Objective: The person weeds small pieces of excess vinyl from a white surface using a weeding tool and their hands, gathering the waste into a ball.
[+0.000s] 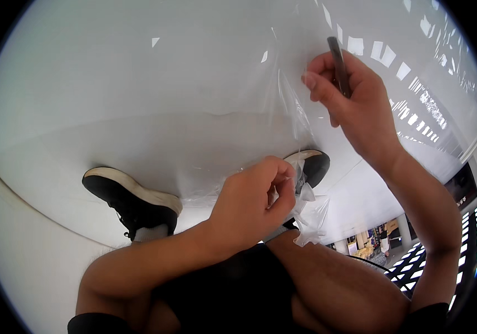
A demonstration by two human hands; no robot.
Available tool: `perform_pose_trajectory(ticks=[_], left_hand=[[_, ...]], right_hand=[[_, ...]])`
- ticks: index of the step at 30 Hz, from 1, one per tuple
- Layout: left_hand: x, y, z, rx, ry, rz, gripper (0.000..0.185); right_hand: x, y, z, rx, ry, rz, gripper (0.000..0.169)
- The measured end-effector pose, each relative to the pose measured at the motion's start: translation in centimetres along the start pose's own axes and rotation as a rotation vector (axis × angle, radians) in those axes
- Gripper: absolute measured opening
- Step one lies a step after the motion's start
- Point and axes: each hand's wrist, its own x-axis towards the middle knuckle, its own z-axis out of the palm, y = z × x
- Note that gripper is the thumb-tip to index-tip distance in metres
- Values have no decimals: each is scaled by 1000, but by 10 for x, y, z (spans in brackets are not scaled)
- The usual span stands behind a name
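Note:
My left hand [255, 200] is closed on a crumpled edge of clear plastic film [311, 221], pinched between thumb and forefinger. From there the film stretches up in taut creases across a glossy white surface [138, 83]. My right hand [355, 92] is farther up and to the right, above the film. It holds a slim, dark, metallic-looking tool [337, 58], probably a utility knife, lodged between the fingers with one end pointing up. Thumb and forefinger of that hand press together; whether they also pinch film cannot be made out.
My black shoes with pale soles, the left [134, 192] and the right [313, 167], rest against the white surface. Bright window-like reflections [382, 52] cover its right side. At lower right, a person [384, 242] and stacked goods [363, 246] appear in the background, beside a dark cable [372, 264].

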Motion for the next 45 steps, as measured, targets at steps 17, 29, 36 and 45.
perform_pose_trajectory(ticks=[17,29,36,45], left_hand=[[-16,-41,-39,795,-81,471,37],[46,57,-122,877,418,551,19],[121,144,-55,516,349,359,24],[144,155,-27,482,381,472,15]], right_hand=[[-12,-17,12,176,21,-109,23],[-22,-32,37,538,-9,-28,12],[-59,-16,32,578,-94,18,18],[-85,7,12,468,-28,-100,16]])
